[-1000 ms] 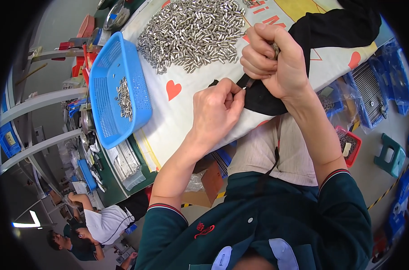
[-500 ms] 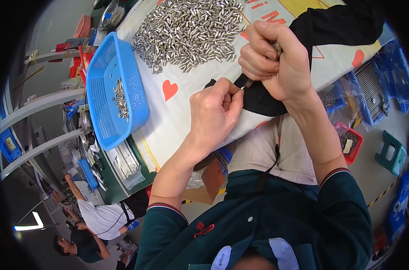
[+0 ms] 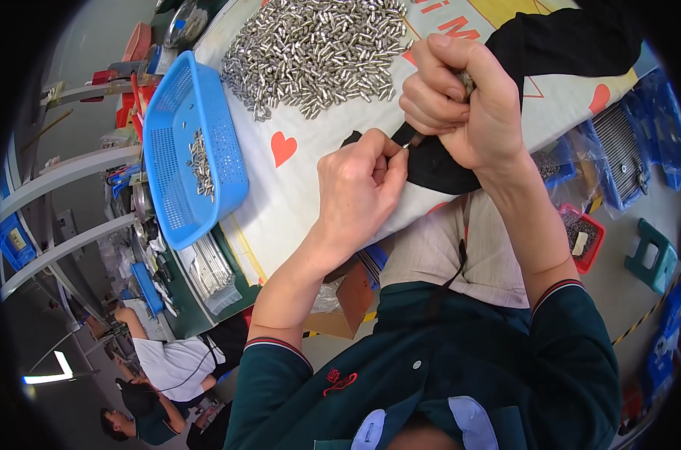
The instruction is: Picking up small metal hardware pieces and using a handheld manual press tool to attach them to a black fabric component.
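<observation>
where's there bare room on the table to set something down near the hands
Bare cloth lies between the blue basket, the pile of metal pins and the left hand, around the red heart. It is crowded under the right hand, where black fabric lies.

"What kind of place is this?"

"A factory workroom. See the big heap of little metal pins (image 3: 314, 52) on the counter (image 3: 295, 195) at twelve o'clock?"

"And the blue basket (image 3: 187, 150)?"

"At ten o'clock, with more pins inside. Other workers (image 3: 168, 367) sit at seven o'clock, and parts bins (image 3: 625, 150) stand at three."
</observation>
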Motion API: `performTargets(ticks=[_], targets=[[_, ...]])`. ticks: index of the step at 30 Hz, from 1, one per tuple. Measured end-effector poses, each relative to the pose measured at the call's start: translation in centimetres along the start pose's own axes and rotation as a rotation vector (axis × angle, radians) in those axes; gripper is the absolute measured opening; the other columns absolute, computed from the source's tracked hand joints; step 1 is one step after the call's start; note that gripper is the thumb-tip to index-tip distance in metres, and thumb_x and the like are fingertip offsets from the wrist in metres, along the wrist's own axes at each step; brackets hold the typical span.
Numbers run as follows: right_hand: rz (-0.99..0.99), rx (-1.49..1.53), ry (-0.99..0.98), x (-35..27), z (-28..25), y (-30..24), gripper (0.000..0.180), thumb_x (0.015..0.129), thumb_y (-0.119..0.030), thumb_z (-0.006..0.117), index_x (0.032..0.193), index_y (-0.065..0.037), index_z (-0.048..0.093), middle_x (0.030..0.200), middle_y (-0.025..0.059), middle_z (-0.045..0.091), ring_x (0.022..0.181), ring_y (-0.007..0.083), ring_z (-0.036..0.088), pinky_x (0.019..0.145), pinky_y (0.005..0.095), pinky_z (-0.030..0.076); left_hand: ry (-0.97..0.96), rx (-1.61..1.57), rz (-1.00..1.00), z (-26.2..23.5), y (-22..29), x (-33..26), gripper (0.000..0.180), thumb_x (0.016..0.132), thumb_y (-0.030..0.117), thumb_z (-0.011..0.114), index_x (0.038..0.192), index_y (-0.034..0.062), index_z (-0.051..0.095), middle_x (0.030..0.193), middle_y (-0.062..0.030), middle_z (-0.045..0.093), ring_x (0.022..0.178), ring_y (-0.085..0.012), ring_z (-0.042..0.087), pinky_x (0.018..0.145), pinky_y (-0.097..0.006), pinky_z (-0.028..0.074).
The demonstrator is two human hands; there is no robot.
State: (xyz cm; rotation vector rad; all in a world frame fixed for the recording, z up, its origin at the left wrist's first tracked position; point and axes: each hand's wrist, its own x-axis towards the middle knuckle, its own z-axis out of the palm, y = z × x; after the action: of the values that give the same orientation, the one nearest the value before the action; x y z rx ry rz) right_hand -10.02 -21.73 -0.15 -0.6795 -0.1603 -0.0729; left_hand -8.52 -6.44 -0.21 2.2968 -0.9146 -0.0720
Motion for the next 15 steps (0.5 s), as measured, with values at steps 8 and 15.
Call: performTargets(ticks=[8, 15], targets=[[0.021, -0.018, 0.01, -0.04, 0.18, 0.0, 0.039, 0.088, -0.026, 0.033, 0.052, -0.013, 0.026, 0.039, -0.0058, 0.021, 0.038, 0.005, 0.013, 0.036, 0.0223, 0.011, -0.008, -0.002, -0.003, 0.02, 0.08, -0.06, 0.013, 0.069, 0.002, 0.06, 0.063, 0.0025, 0.05, 0.042, -0.0045, 0.041, 0.037, -0.0176, 0.044, 0.039, -0.03, 0.034], [0.025, -0.048, 0.025, -0.03, 0.37, 0.05, 0.039, 0.088, -0.026, 0.033, 0.053, -0.013, 0.027, 0.04, -0.0063, 0.021, 0.038, 0.0049, 0.014, 0.036, 0.0223, 0.011, -0.012, -0.007, -0.005, 0.0, 0.2, -0.01, 0.012, 0.069, 0.002, 0.06, 0.063, 0.002, 0.05, 0.043, -0.0052, 0.041, 0.037, -0.0181, 0.044, 0.039, -0.03, 0.034]])
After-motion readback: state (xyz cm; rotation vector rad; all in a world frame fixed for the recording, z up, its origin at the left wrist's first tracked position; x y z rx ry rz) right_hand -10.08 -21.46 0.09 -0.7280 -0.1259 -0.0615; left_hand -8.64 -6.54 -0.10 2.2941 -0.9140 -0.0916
